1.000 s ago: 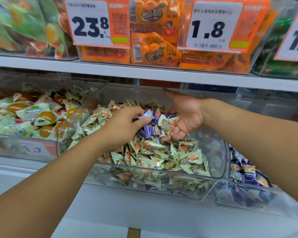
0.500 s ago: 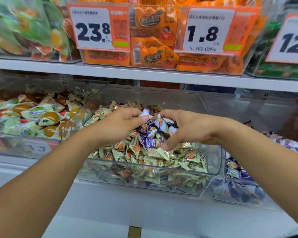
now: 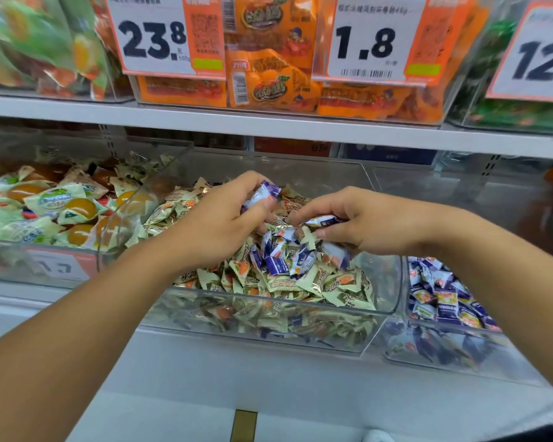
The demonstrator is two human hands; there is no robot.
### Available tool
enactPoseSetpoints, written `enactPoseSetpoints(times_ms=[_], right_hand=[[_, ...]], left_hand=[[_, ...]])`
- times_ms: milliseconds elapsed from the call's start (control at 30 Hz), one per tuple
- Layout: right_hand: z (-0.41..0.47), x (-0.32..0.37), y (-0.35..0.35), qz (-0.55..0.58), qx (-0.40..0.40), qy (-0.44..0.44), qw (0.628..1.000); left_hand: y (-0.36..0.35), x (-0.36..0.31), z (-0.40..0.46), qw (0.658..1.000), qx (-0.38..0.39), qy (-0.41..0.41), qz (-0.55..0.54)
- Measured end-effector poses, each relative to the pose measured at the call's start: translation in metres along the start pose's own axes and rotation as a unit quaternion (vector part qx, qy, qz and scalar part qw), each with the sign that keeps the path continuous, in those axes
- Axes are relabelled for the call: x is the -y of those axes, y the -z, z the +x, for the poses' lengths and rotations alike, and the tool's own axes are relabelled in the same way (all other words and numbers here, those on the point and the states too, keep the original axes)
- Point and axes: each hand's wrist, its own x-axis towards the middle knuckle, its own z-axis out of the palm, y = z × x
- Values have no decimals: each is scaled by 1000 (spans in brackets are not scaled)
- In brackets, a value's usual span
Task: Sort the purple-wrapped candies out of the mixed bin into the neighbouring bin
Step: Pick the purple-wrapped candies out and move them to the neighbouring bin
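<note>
The clear mixed bin (image 3: 393,282) in the middle holds pale green-wrapped candies with several purple-wrapped candies (image 3: 288,261) piled near its centre. My left hand (image 3: 217,224) hovers over the pile and pinches one purple candy (image 3: 262,194) between thumb and fingers. Just right of it, my right hand (image 3: 361,221) pinches another purple candy (image 3: 323,221) above the same pile. The neighbouring bin (image 3: 460,355) on the right contains purple-wrapped candies (image 3: 444,298).
A clear bin (image 3: 55,269) of orange-and-green sweets stands on the left. The upper shelf (image 3: 268,126) carries orange snack packs and price tags reading 23.8 (image 3: 155,39) and 1.8 (image 3: 366,43). White shelf surface runs in front of the bins.
My left hand has lifted a purple candy higher. My right hand turned palm-down, moved over the pile and closed its fingers on a purple candy.
</note>
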Motion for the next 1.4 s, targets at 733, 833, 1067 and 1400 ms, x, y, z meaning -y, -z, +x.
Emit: enactPoseSetpoints(times_ms=[733,833,1067,1400], right_hand=[[5,9,10,-118,-114,-12,986],[5,13,9,-235,-19,-36,971],[17,20,-9,-379,88,-106,915],[11,23,8,98,-89,-150,980]], left_hand=[[-1,-4,2,996,29,30,74],[-1,-9,4,993,43,18,112],[0,-20,6,966,104,88,220],[8,-4,3,978,117,104,139]])
